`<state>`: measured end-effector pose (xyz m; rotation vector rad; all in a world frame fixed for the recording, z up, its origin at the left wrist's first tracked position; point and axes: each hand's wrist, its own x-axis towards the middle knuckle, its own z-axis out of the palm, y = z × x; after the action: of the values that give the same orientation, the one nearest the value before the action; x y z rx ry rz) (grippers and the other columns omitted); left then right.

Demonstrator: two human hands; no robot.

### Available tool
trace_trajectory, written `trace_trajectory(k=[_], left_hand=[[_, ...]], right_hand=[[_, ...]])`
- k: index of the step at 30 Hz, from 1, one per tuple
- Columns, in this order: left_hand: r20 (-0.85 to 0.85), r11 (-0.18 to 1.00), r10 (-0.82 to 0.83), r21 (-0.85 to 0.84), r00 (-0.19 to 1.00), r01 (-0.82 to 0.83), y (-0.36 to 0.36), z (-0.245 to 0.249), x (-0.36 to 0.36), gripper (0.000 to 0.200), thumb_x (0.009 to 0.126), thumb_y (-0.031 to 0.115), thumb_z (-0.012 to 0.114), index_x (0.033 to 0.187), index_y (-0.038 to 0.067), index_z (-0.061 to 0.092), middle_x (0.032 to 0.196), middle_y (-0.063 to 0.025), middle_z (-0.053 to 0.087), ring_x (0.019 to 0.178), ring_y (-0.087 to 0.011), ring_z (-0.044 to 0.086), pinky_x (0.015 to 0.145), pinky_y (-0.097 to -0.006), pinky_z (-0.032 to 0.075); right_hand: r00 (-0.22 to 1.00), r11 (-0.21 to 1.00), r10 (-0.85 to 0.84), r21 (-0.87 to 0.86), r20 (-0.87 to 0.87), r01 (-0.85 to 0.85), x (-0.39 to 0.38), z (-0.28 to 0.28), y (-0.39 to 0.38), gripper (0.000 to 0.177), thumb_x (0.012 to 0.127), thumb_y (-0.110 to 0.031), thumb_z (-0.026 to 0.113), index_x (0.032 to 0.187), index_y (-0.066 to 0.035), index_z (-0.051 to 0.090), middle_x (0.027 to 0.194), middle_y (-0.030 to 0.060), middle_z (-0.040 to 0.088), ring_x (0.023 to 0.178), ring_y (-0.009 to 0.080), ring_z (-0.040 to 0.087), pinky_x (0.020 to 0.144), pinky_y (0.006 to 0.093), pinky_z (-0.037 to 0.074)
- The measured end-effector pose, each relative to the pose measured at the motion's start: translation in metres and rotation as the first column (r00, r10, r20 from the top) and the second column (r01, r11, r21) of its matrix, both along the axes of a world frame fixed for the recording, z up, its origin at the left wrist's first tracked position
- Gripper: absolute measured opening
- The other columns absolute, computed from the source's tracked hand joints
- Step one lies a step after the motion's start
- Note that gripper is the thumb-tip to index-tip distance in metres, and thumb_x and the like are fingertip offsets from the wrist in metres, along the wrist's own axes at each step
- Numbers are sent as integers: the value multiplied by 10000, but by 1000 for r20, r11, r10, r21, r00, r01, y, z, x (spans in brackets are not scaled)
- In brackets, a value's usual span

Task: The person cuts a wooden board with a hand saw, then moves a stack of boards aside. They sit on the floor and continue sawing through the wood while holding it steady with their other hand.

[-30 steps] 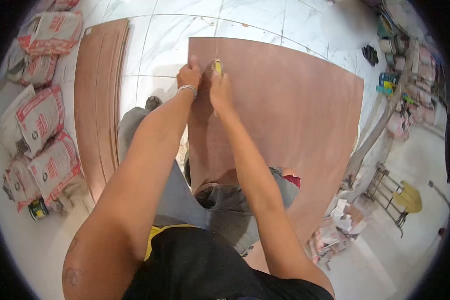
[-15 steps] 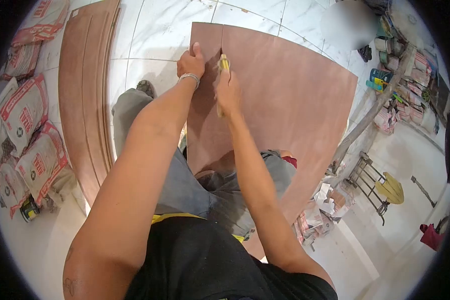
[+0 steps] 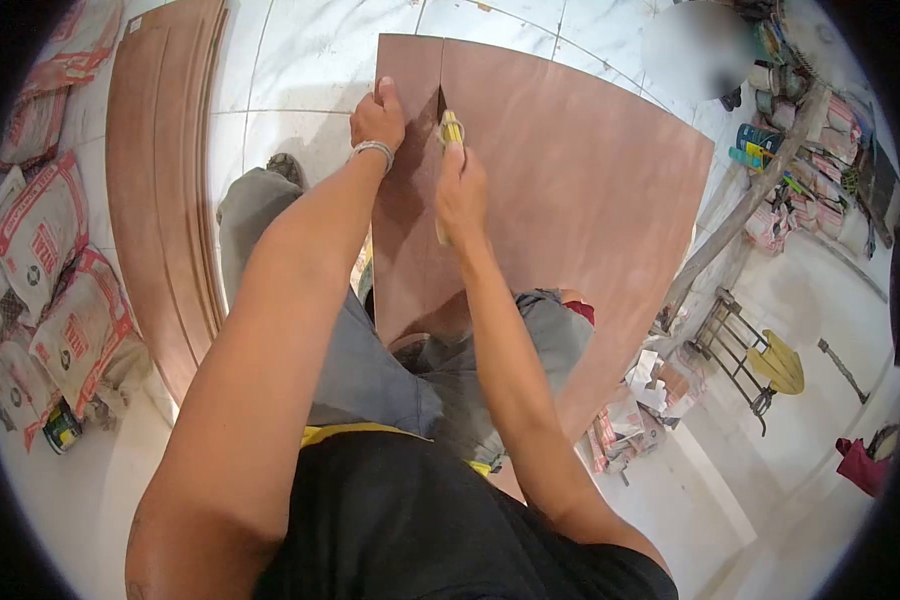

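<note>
A large reddish-brown plywood sheet [image 3: 570, 180] lies in front of me, over my legs. My right hand [image 3: 460, 195] is wrapped round the yellow handle of a handsaw [image 3: 452, 128]. Its dark blade shows as a narrow wedge at a straight slit that runs from the sheet's far edge towards me. Most of the blade is hidden. To the left of the slit, my left hand [image 3: 378, 120] grips the sheet's left edge with the thumb on top; its other fingers are partly hidden.
Long brown boards [image 3: 165, 170] are stacked on the left, beside several printed sacks [image 3: 45, 225]. Cans and buckets [image 3: 760, 140] and a wooden pole [image 3: 760, 200] lie at right. A yellow shovel blade [image 3: 775, 362] is by the wall. Another person's blurred head is at top right.
The handsaw and my right hand have drawn slightly back towards me, and more of the dark blade shows at the slit. My left hand keeps its hold. The view has shifted a little.
</note>
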<state>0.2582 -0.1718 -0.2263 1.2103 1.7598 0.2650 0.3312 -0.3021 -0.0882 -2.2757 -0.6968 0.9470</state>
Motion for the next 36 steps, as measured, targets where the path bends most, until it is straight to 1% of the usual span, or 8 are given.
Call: trace_trajectory(k=[5,8,12,16,22,25,27,36], left_hand=[[3,999,2,32,1000,-2,1,-5,1,743,990,610,353,1125,-48,672,1168,-317,648,1155,-484,584,1009,-508,444],[2,1000,-5,22,1000,5,-6,-4,-2,744,993,609,355,1115,-52,673,1141,-326,652,1141,-492,586,1000,-515,444],[31,996,9,85,999,-12,-2,-11,1,746,994,611,358,1101,-56,673,1114,-335,654,1126,-504,587,985,-524,448],[16,996,-5,86,1000,4,-5,-5,-3,750,994,610,348,1107,-58,671,1119,-332,654,1112,-513,589,974,-529,450],[-13,999,-6,48,1000,7,-2,5,-2,751,991,608,339,1115,-50,679,1115,-331,656,1103,-510,594,974,-533,450],[29,993,12,117,999,-16,-13,-8,2,734,987,604,352,1079,-40,692,1092,-331,661,1094,-507,598,965,-534,455],[14,993,16,115,1000,-17,-3,-19,2,725,983,603,364,1050,-36,698,1073,-331,663,1085,-510,600,957,-535,459],[-15,983,12,186,1000,-9,-4,-35,-4,692,956,607,433,989,-31,699,976,-332,673,999,-543,609,913,-564,472]], right_hand=[[996,998,-67,18,-55,68,-30,98,-104,406,1043,-310,427,1172,26,616,938,303,660,895,463,638,789,484,494],[998,994,-49,-100,-28,46,-25,91,-86,455,1052,-357,421,1170,33,624,900,204,642,837,277,605,783,392,481],[996,999,9,46,92,-14,15,-64,30,531,1045,-394,394,943,80,611,828,296,630,746,424,605,687,482,465],[998,987,56,-151,-7,-56,2,-19,-13,436,1042,-352,397,1068,44,579,981,344,631,989,536,590,828,564,460],[998,1000,-5,8,-65,6,-29,108,-92,384,1039,-264,424,1246,22,575,1006,322,654,960,510,631,795,485,506],[998,990,30,-141,58,-21,-4,-6,1,429,1037,-345,396,1082,34,592,1040,344,640,982,529,607,834,573,469],[995,996,-1,87,102,-8,15,-82,50,443,1033,-350,402,1101,52,576,1046,359,632,1013,541,590,881,570,456],[980,988,-119,-84,161,133,3,-68,81,462,960,-376,445,1078,48,584,992,362,647,955,550,613,855,578,473]])
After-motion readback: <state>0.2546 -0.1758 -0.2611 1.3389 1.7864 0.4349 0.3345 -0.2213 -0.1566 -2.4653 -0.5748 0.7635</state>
